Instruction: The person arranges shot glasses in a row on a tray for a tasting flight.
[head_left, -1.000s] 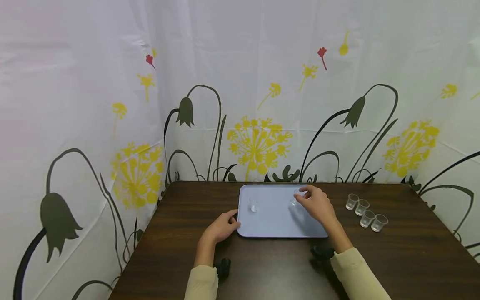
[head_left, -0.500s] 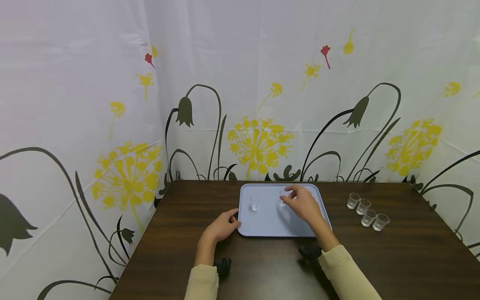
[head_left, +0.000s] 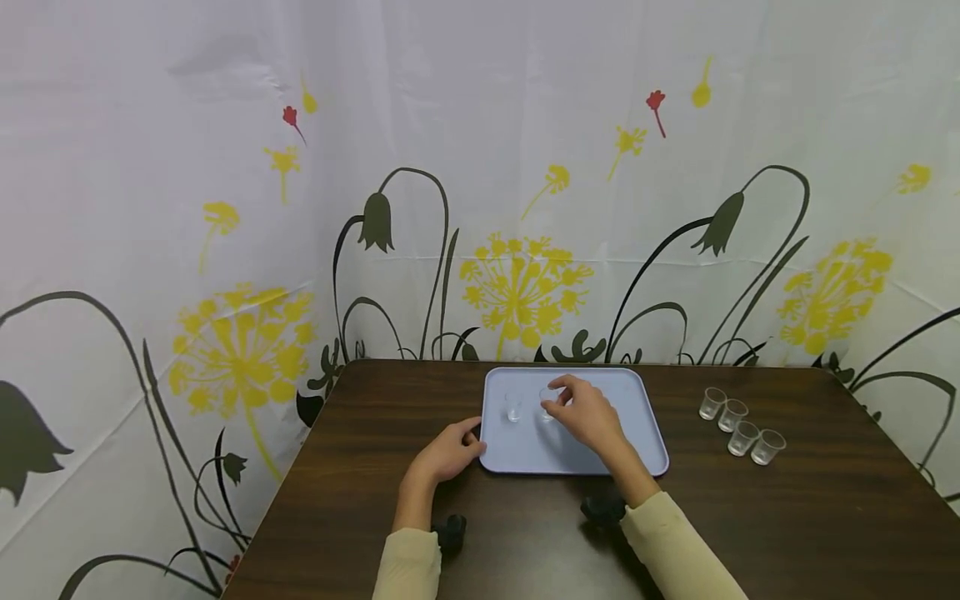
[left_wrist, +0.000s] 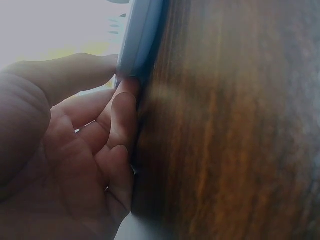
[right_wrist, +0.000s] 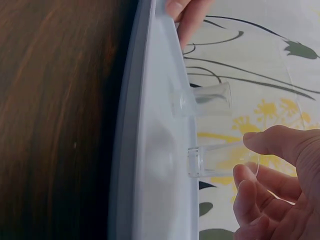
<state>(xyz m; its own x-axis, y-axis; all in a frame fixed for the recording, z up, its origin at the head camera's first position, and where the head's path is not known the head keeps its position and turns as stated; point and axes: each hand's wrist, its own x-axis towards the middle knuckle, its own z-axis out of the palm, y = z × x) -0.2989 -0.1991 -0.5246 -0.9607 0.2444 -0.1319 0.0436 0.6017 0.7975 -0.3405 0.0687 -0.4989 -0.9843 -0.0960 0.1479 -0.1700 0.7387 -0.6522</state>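
A pale blue tray [head_left: 517, 454] lies on the dark wooden table. My left hand [head_left: 447, 451] holds its left edge; in the left wrist view the thumb lies along the rim and the fingertips [left_wrist: 125, 110] are curled against the side. Between thumb and fingers, my right hand [head_left: 591, 418] pinches a clear shot glass [right_wrist: 220, 160], upright and slightly above the tray's surface. A second clear shot glass [head_left: 513, 408] stands on the tray, just left of the held one. The two glasses are a small gap apart.
Several more clear shot glasses [head_left: 742, 437] stand in a slanting row on the table, right of the tray. A white curtain [head_left: 480, 125] printed with flowers hangs behind the table's far edge [head_left: 420, 362].
My right hand has carried the pinched shot glass leftward over the tray, closer to the standing glass. The left hand has stayed at the tray's edge.
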